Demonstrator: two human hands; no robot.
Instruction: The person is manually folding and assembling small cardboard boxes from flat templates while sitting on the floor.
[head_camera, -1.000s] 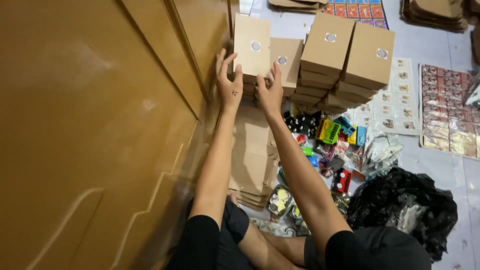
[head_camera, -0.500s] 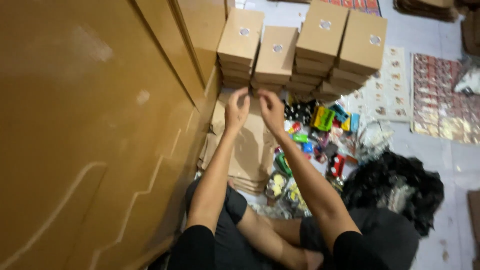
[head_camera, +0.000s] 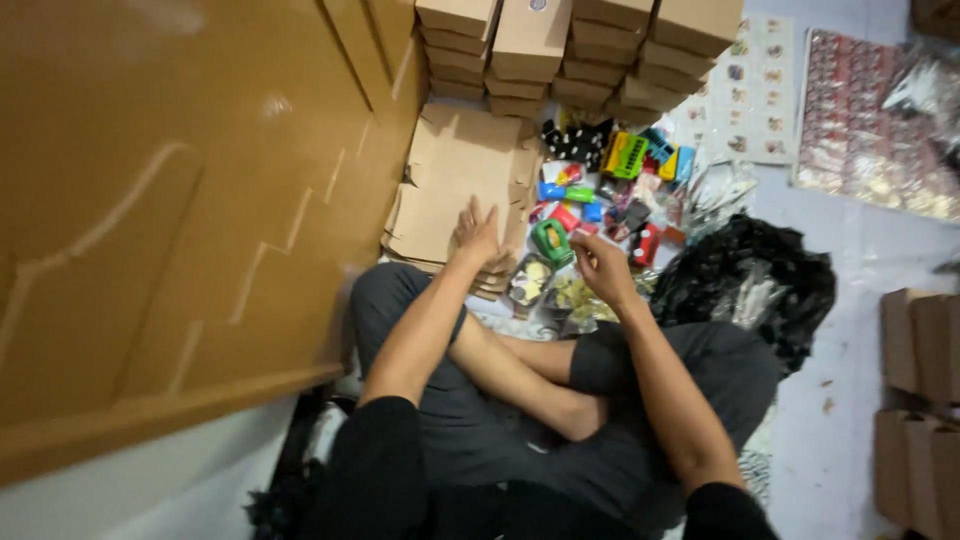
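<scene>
The stack of flat cardboard blanks (head_camera: 455, 195) lies on the floor (head_camera: 850, 330) against a brown wooden door (head_camera: 180, 220), just ahead of the person's crossed legs. The left hand (head_camera: 477, 233) rests on the near edge of that stack, fingers spread flat and gripping nothing. The right hand (head_camera: 600, 265) hovers just beside it to the right, above the small packets, its fingers curled in; whether it pinches anything cannot be told. Right of the blanks is a heap of small colourful toys (head_camera: 610, 185), with clear packets (head_camera: 530, 280) near the knees. Beyond them, folded brown boxes (head_camera: 560, 45) stand in stacked rows. A crumpled black plastic bag (head_camera: 750, 280) sits right of the toys, with printed sheets (head_camera: 870, 120) spread further out.
</scene>
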